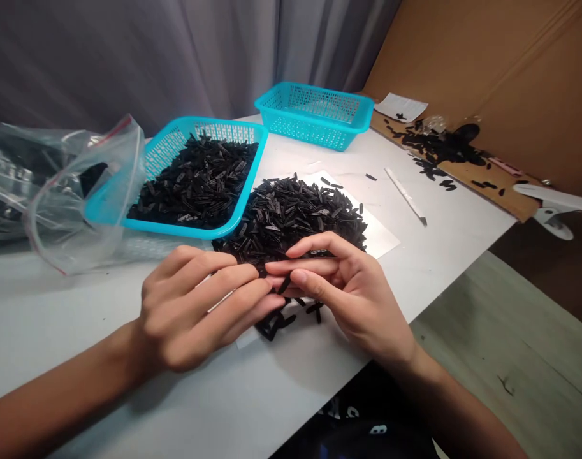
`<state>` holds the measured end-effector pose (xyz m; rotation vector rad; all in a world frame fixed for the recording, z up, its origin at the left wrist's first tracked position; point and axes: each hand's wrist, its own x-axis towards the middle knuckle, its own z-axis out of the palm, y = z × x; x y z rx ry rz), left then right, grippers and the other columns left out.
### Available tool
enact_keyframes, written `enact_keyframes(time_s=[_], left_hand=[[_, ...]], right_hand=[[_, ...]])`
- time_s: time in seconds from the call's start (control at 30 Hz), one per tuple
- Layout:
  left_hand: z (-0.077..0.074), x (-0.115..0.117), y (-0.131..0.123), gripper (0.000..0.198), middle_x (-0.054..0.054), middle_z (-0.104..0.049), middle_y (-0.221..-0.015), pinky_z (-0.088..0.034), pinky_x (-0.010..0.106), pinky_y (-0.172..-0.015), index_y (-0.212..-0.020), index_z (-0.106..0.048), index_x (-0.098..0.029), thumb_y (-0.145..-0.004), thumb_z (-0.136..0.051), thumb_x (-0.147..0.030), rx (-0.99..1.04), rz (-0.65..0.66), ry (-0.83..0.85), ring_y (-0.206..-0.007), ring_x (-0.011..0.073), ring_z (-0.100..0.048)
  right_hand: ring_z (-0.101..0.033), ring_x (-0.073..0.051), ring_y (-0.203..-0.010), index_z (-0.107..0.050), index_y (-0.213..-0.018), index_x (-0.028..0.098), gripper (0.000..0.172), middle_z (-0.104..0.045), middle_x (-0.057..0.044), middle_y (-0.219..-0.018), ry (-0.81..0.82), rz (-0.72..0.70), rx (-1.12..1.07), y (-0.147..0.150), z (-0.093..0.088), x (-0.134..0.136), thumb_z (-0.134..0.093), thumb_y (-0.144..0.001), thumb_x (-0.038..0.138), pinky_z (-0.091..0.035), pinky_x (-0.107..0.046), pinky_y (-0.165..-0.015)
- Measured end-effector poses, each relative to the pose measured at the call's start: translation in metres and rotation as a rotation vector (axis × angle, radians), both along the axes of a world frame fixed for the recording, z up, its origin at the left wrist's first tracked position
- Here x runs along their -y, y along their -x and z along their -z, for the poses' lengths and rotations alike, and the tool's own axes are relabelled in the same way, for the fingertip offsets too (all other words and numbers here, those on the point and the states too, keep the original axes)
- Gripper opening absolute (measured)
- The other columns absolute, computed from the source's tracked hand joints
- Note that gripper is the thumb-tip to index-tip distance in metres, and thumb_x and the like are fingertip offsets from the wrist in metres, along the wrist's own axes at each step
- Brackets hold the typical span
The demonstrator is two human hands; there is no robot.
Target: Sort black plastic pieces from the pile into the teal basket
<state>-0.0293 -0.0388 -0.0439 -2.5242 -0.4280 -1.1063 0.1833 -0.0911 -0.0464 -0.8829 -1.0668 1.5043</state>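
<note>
Two bare hands filled the lower middle of our downward view, the left hand (199, 312) and the right hand (350, 296) curled narrowly toward each other with their fingers nearly meeting. Between them sat one slim black plastic piece (284, 285); the fingers crowded it so closely that we could not tell which hand gripped it, or whether both did. Just behind the hands rose a heap of similar black pieces (295, 217) on a white sheet (381, 236), and a few loose pieces (274, 325) lay just below the fingers. A part this slim looked best handled at the very fingertips, with a light, steady pinch and the hands kept low, so that the neighbouring heap stayed undisturbed.

To the left, a teal plastic basket (249, 191) held a dense layer of the same pieces, its rim right beside the heap, and a clear zip bag (80, 197) slumped against its far side. A second teal basket (314, 131) stood farther back. To the right lay a slim white tool with a dark tip (405, 194). The white worktop (443, 255) had its near edge under the forearms, and its right edge dropped away to the floor (510, 331), so room looked tightest toward the baskets.
</note>
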Motion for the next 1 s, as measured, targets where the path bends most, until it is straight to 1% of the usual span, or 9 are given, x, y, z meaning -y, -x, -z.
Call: enact_keyframes(time_s=[0.07,0.13,0.23,0.33,0.47,0.57,0.7,0.87,1.0], left_hand=[[-0.0011,0.0004,-0.0003,0.014,-0.002,-0.079,-0.074,-0.049,0.032,-0.057,-0.087,-0.074,-0.021,-0.081,-0.086,-0.023,0.019,0.010,0.005,-0.063,0.0163,-0.071],[-0.0015,0.0016,-0.0006,0.015,-0.001,-0.078,-0.072,-0.049,0.032,-0.057,-0.086,-0.073,-0.019,-0.079,-0.087,-0.018,0.035,0.030,0.025,-0.063,0.0162,-0.070],[-0.0015,0.0027,-0.0004,0.015,-0.002,-0.077,-0.074,-0.051,0.032,-0.059,-0.088,-0.072,-0.021,-0.081,-0.085,-0.019,0.046,0.014,0.064,-0.064,0.0162,-0.070],[-0.0015,0.0027,0.0000,0.016,-0.002,-0.078,-0.077,-0.051,0.033,-0.060,-0.090,-0.071,-0.023,-0.082,-0.084,-0.018,0.059,-0.010,0.124,-0.065,0.0166,-0.070],[-0.0025,0.0027,0.0001,0.017,0.000,-0.079,-0.078,-0.051,0.035,-0.061,-0.091,-0.071,-0.021,-0.082,-0.084,-0.018,0.070,-0.019,0.171,-0.065,0.0176,-0.070],[-0.0031,0.0024,0.0006,0.015,0.001,-0.079,-0.077,-0.051,0.035,-0.061,-0.089,-0.070,-0.021,-0.083,-0.083,-0.018,0.056,-0.020,0.164,-0.064,0.0178,-0.070],[-0.0014,0.0008,0.0020,0.015,0.000,-0.079,-0.077,-0.052,0.035,-0.061,-0.091,-0.071,-0.021,-0.083,-0.084,-0.020,0.049,-0.006,0.140,-0.064,0.0181,-0.071],[0.0010,-0.0006,0.0022,0.015,-0.001,-0.079,-0.077,-0.052,0.035,-0.060,-0.095,-0.072,-0.023,-0.086,-0.083,-0.025,0.055,-0.015,0.125,-0.064,0.0181,-0.071],[0.0015,-0.0015,0.0019,0.017,-0.001,-0.079,-0.076,-0.051,0.034,-0.059,-0.099,-0.072,-0.022,-0.087,-0.083,-0.025,0.061,-0.017,0.096,-0.065,0.0174,-0.071]], right_hand=[[-0.082,-0.017,-0.093,-0.065,-0.104,0.021,0.010,-0.085,-0.005,-0.103,0.008,-0.030,-0.012,-0.0019,0.0003,-0.0013,-0.072,-0.096,0.018,-0.068,-0.025,-0.084],[-0.082,-0.017,-0.093,-0.065,-0.105,0.021,0.012,-0.085,-0.005,-0.102,0.011,-0.033,0.015,-0.0028,0.0004,-0.0016,-0.072,-0.096,0.018,-0.067,-0.025,-0.085],[-0.082,-0.019,-0.094,-0.064,-0.107,0.022,0.014,-0.085,-0.005,-0.100,0.002,-0.006,0.082,-0.0022,0.0003,-0.0002,-0.073,-0.096,0.019,-0.067,-0.026,-0.083],[-0.082,-0.020,-0.095,-0.065,-0.108,0.022,0.015,-0.085,-0.004,-0.098,-0.044,0.027,0.138,-0.0019,0.0001,0.0017,-0.073,-0.095,0.020,-0.067,-0.027,-0.083],[-0.082,-0.019,-0.095,-0.071,-0.103,0.020,0.014,-0.084,-0.004,-0.099,-0.128,0.065,0.235,-0.0040,0.0001,0.0022,-0.078,-0.091,0.018,-0.066,-0.026,-0.086],[-0.082,-0.017,-0.092,-0.074,-0.098,0.020,0.013,-0.084,-0.002,-0.097,-0.176,0.087,0.265,-0.0059,0.0006,0.0016,-0.081,-0.087,0.015,-0.066,-0.023,-0.084],[-0.082,-0.018,-0.085,-0.077,-0.093,0.020,0.009,-0.083,-0.001,-0.092,-0.218,0.135,0.320,-0.0067,0.0013,0.0015,-0.081,-0.087,0.015,-0.067,-0.026,-0.082],[-0.079,-0.018,-0.077,-0.079,-0.089,0.020,0.001,-0.083,-0.002,-0.086,-0.269,0.163,0.444,-0.0060,0.0010,0.0010,-0.080,-0.088,0.019,-0.066,-0.025,-0.071],[-0.077,-0.016,-0.073,-0.080,-0.087,0.020,0.003,-0.082,-0.002,-0.083,-0.310,0.176,0.504,-0.0053,0.0013,0.0002,-0.079,-0.088,0.018,-0.064,-0.025,-0.068]])
